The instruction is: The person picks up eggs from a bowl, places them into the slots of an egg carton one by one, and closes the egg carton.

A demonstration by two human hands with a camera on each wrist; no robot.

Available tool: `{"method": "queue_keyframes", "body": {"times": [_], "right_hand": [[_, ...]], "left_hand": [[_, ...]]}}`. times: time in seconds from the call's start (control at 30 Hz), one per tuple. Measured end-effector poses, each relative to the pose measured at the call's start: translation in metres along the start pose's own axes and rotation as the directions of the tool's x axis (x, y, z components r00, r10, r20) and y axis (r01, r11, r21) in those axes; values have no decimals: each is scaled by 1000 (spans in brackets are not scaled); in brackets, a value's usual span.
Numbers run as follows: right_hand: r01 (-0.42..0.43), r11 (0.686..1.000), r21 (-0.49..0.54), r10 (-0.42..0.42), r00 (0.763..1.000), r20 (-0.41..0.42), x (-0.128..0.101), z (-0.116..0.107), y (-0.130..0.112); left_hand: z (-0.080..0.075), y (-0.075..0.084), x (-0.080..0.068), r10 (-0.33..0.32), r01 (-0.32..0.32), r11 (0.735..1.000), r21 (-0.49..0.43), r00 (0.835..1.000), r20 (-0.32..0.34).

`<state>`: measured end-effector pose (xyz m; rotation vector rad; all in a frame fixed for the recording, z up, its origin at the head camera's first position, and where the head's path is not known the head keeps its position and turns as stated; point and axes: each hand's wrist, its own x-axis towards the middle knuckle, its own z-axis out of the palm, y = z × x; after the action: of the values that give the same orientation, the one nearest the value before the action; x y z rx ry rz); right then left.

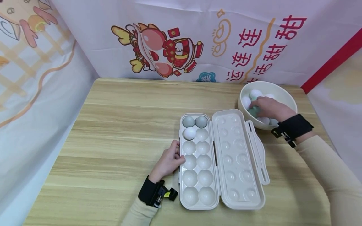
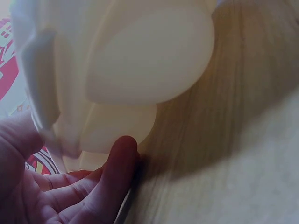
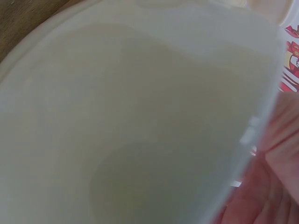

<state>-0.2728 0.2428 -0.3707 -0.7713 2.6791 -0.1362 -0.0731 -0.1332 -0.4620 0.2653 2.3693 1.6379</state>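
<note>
My left hand [image 1: 167, 161] grips the left side of an opened white plastic egg box [image 1: 198, 205], thumb over the rim. In the left wrist view its fingers [image 2: 122, 158] curl against the rounded undersides of the cups. Two pale green eggs fill the box's far row, and a white egg [image 1: 189, 133] sits in the left cup of the second row. My right hand [image 1: 270, 108] reaches into a cream bowl [image 1: 287, 95] of white and green eggs, fingers curled round a green egg [image 1: 254, 111]. The bowl's wall hides most of that hand in the right wrist view.
The box's lid [image 1: 234, 157] lies folded back on the right, its latch strip [image 1: 258, 152] pointing towards the right arm. The bowl stands at the table's far right corner, close to the lid. Printed cloth [image 1: 175, 12] hangs behind the wooden table [image 1: 127, 125].
</note>
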Motion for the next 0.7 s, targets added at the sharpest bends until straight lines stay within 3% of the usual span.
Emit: {"method": "queue_keyframes", "body": {"times": [0.7], "right_hand": [[84, 996, -24, -78, 979, 188, 18, -19, 0]], "left_hand": [[0, 1, 1, -3, 3, 1000, 5, 1000, -7]]}}
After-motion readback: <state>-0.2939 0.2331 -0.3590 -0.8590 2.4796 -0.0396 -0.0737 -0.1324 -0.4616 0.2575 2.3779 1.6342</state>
